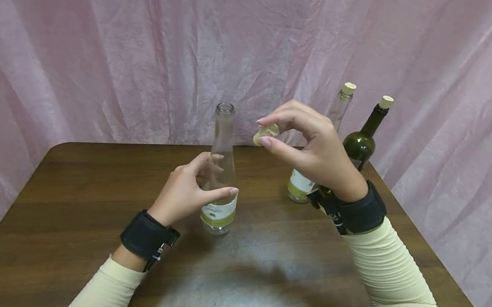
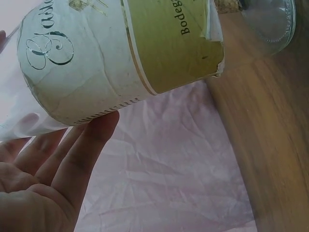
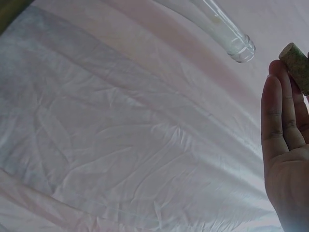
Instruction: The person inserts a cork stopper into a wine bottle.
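Note:
A clear glass bottle (image 1: 224, 149) stands upright on the table, its mouth uncovered and its label white and green. My left hand (image 1: 185, 188) holds it round the body, thumb in front and fingers behind the glass. The left wrist view shows the label (image 2: 87, 58) close up, with fingers of the left hand (image 2: 63, 169) along its edge. To the right of the bottle's neck, my right hand (image 1: 315, 147) pinches a cork (image 1: 266, 134) between thumb and fingers, apart from the bottle. In the right wrist view the cork (image 3: 295, 67) is partly cut off by the frame.
Behind the right hand stand a second clear bottle (image 1: 301, 185) and a dark green bottle (image 1: 359, 145), each with a cork in its mouth. They are near the right edge of the brown wooden table (image 1: 64, 205). A pink curtain (image 1: 113, 61) hangs behind the table.

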Tool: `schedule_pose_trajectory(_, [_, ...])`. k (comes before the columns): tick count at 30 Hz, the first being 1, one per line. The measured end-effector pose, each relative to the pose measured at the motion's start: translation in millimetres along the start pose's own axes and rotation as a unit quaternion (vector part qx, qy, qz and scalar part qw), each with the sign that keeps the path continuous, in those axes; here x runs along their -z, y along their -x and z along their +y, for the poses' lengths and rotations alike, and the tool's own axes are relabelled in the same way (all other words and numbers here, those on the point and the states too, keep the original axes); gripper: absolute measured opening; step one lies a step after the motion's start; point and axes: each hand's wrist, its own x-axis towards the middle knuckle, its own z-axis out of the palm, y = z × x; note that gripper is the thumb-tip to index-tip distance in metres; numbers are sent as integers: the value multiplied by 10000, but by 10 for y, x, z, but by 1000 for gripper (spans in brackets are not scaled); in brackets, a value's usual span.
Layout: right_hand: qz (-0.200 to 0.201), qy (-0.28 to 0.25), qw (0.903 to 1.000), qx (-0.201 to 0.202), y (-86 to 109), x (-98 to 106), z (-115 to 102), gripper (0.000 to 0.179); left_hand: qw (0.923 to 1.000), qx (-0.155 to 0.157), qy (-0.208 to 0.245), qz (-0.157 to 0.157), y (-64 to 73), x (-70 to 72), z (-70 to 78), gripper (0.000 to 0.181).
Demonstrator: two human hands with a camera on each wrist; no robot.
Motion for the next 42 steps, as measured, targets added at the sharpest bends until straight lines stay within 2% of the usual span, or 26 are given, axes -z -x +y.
schedule_pose_trajectory(9, [125, -65, 9999, 52, -114, -3, -42, 21, 9998, -83, 103, -151, 33, -43, 110, 80])
schedule_pose_trajectory(17, [237, -106, 9995, 198, -269, -38, -62, 24, 9995, -2, 173, -282, 75, -82, 159, 76])
schedule_pose_trajectory(29, [104, 43, 9997, 207, -355, -42, -54, 25, 9986, 85, 259, -446, 101, -170, 187, 74])
schedule_pose_trajectory(36, [33, 204, 9997, 116, -378, -48, -39, 25, 9986, -34, 300, -430, 108, -177, 191, 70])
schedule_pose_trajectory(42, [-216, 371, 9990, 143, -393, -40, -20, 27, 9987, -114, 279, -411, 112, -171, 189, 72])
